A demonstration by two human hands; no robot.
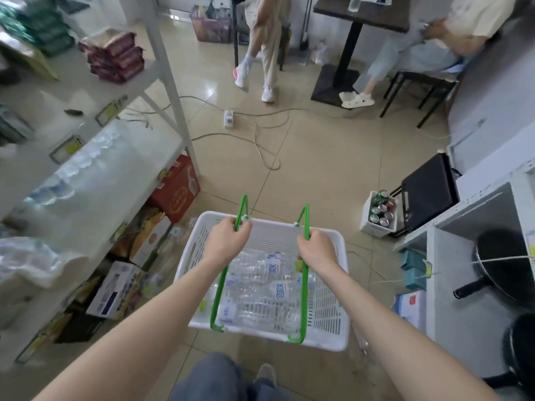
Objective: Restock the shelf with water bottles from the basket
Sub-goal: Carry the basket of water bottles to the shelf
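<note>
A white plastic basket (327,311) with two green handles hangs over the tiled floor in front of me. Several clear water bottles (260,287) with blue-and-white labels lie on their sides inside it. My left hand (227,237) is closed around the left green handle, and my right hand (317,247) is closed around the right one. The white metal shelf unit (162,53) stands to my left; its middle level holds a blurred row of clear water bottles (84,163).
Red packets sit on the upper shelf (114,57); cardboard boxes (176,189) stand under the shelf. Cables and a power strip (228,118) lie on the floor ahead. A box of cans (380,212) and black pans (503,264) are at right. Two people are near a dark table (362,15).
</note>
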